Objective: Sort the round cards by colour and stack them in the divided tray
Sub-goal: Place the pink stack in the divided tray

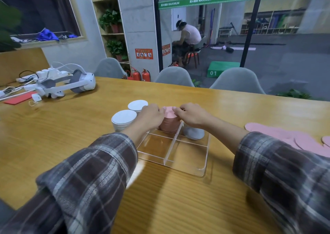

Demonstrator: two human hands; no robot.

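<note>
We see a tall, slightly ragged stack of round pink cards (169, 124) standing in the far-left compartment of the clear acrylic divided tray (205, 164). Our left hand (150, 117) and right hand (193, 116) flank it, fingers curled round its top, grasping it.

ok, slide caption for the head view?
Left hand and right hand grip a pink card stack in the far-left compartment of the divided tray; white stacks beside it, loose pink cards at right.

pink card stack (169, 125), far-left tray (206, 155) compartment
</note>
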